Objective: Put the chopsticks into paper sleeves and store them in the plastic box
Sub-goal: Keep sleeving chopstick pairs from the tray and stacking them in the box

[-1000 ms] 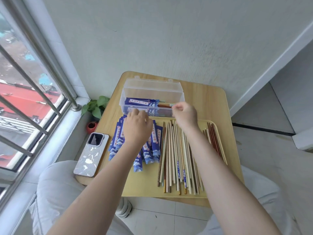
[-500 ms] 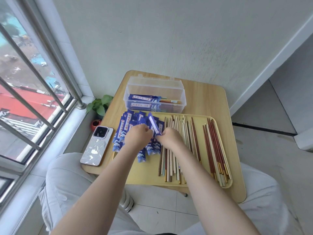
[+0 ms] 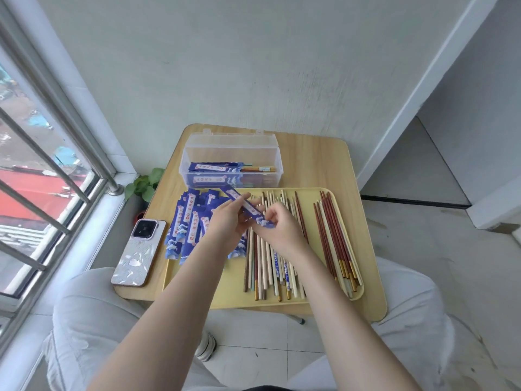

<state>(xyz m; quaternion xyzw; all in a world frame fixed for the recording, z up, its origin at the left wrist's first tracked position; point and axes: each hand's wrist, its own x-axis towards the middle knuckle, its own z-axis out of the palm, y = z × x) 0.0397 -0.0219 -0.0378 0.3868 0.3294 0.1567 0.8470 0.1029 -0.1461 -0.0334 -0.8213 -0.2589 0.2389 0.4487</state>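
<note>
The fingers [image 3: 243,199] of the left hand [image 3: 229,218] are curled around the upper part of a single blue paper sleeve [image 3: 246,208], while the right hand [image 3: 279,225] pinches its lower end near the wave print. The sleeve is lifted off the tray, tilted, with nothing visibly inside it.

The step in hand looks like readying an empty sleeve: it is out of the pile but no chopsticks have been taken up. The next move probably calls for the right hand to let go, pick a matching pair from the loose chopsticks [image 3: 267,258] just beneath it, and slide them into the sleeve's open end, which the left hand must hold steady.

The remaining empty sleeves [image 3: 187,224] lie fanned on the left of the yellow tray [image 3: 363,249], and a separate bunch of dark red chopsticks [image 3: 332,235] lies on its right. The clear plastic box [image 3: 231,153], beyond the tray on the wooden worktop [image 3: 318,165], already holds a few sleeved pairs. A phone [image 3: 139,252] lies left of the tray.
</note>
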